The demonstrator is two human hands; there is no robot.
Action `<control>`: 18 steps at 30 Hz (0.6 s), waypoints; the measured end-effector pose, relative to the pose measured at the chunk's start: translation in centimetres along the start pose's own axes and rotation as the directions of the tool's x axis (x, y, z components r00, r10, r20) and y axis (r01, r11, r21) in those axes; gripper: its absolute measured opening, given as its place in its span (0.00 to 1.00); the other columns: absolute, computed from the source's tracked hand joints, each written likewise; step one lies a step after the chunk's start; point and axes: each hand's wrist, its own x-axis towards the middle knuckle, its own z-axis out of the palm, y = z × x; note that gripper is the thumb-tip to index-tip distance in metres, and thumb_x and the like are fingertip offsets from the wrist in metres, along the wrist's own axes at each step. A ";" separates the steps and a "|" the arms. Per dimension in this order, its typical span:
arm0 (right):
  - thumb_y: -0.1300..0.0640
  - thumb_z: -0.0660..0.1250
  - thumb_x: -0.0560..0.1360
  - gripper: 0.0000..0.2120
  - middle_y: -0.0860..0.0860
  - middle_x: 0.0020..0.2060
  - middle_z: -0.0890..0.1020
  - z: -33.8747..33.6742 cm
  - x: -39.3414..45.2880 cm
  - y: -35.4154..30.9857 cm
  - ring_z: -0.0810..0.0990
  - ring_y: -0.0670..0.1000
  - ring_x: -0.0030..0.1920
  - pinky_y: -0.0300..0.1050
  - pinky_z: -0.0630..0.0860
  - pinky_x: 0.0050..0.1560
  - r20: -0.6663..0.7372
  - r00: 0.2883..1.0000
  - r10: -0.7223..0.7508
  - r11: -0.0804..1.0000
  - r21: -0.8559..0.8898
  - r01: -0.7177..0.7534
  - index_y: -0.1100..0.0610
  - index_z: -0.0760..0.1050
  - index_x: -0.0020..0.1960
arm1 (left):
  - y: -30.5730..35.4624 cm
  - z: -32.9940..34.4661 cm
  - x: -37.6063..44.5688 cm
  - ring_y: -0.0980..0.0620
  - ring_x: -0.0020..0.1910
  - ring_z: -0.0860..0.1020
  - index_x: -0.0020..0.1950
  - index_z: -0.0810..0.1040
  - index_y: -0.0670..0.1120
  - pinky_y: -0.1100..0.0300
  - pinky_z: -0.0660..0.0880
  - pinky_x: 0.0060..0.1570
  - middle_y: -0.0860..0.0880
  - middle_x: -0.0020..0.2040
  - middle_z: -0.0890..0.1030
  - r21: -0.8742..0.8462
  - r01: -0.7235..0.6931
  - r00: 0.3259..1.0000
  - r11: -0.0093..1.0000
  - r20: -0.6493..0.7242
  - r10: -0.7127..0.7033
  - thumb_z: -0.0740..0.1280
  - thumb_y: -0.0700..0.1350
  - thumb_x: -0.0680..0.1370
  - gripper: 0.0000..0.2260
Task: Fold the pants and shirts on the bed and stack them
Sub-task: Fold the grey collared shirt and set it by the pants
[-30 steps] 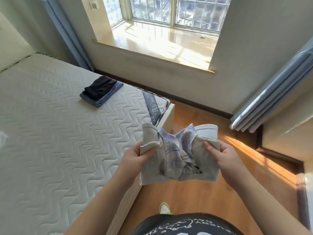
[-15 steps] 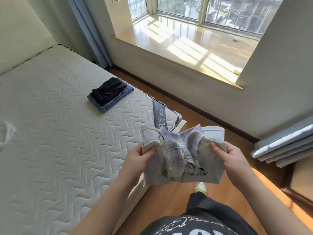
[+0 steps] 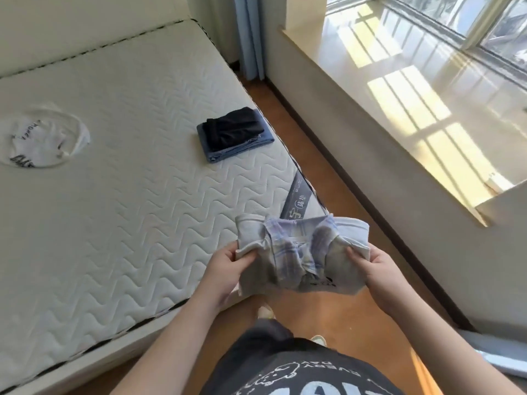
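Note:
I hold a folded grey shirt with a plaid collar in the air over the bed's near right corner. My left hand grips its left edge and my right hand grips its right edge. Farther along the mattress, near the right edge, lies a stack: a folded black garment on top of a folded blue one. A white printed shirt lies crumpled at the left of the bed.
A narrow strip of wooden floor runs between the bed and the wall under a wide sunlit window sill. A blue curtain hangs at the far end. My feet stand beside the bed's corner.
My view has swung left and down, so the whole bed and the white shirt now show. Both hands keep the same grip on the folded grey shirt.

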 end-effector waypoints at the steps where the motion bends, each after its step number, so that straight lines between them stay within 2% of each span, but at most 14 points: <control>1: 0.57 0.68 0.77 0.10 0.55 0.52 0.85 0.4 1.5 -0.1 0.83 0.57 0.54 0.55 0.78 0.57 0.020 1.000 0.003 1.000 -0.019 -0.002 0.55 0.81 0.58 | -0.4 -0.5 0.8 0.54 0.46 0.84 0.52 0.85 0.50 0.63 0.79 0.39 0.48 0.49 0.86 -0.039 0.010 0.999 0.999 -0.031 -0.011 0.70 0.40 0.78 0.07; 5: 0.58 0.67 0.78 0.09 0.56 0.51 0.85 2.5 7.2 -0.3 0.83 0.57 0.52 0.55 0.79 0.56 0.069 0.997 0.026 0.994 -0.109 -0.018 0.56 0.81 0.57 | -1.8 -2.0 4.6 0.53 0.49 0.84 0.56 0.83 0.49 0.64 0.78 0.42 0.49 0.50 0.86 -0.114 0.025 0.996 0.993 -0.085 -0.035 0.69 0.38 0.78 0.10; 9: 0.59 0.69 0.77 0.06 0.58 0.50 0.85 4.3 11.9 -0.8 0.83 0.58 0.51 0.56 0.78 0.57 0.104 0.993 0.054 0.976 -0.215 -0.031 0.56 0.82 0.53 | -3.2 -3.1 8.7 0.51 0.50 0.84 0.54 0.84 0.52 0.63 0.79 0.43 0.49 0.50 0.86 -0.121 0.043 0.991 0.992 -0.118 -0.058 0.70 0.39 0.77 0.09; 13: 0.59 0.70 0.77 0.06 0.56 0.49 0.86 4.9 15.2 -1.5 0.83 0.54 0.48 0.50 0.80 0.51 0.124 0.989 0.081 0.965 -0.257 -0.046 0.54 0.82 0.53 | -4.1 -3.6 11.3 0.49 0.50 0.84 0.53 0.85 0.54 0.62 0.79 0.43 0.48 0.51 0.86 -0.134 0.062 0.987 0.989 -0.137 -0.080 0.70 0.40 0.78 0.10; 18: 0.59 0.70 0.76 0.06 0.52 0.45 0.87 4.6 19.1 -2.2 0.84 0.50 0.44 0.41 0.80 0.42 0.152 0.978 0.143 0.958 -0.270 -0.098 0.55 0.82 0.52 | -4.7 -3.6 13.9 0.46 0.50 0.84 0.52 0.84 0.55 0.54 0.80 0.47 0.47 0.50 0.86 -0.104 0.101 0.978 0.989 -0.171 -0.118 0.71 0.41 0.77 0.09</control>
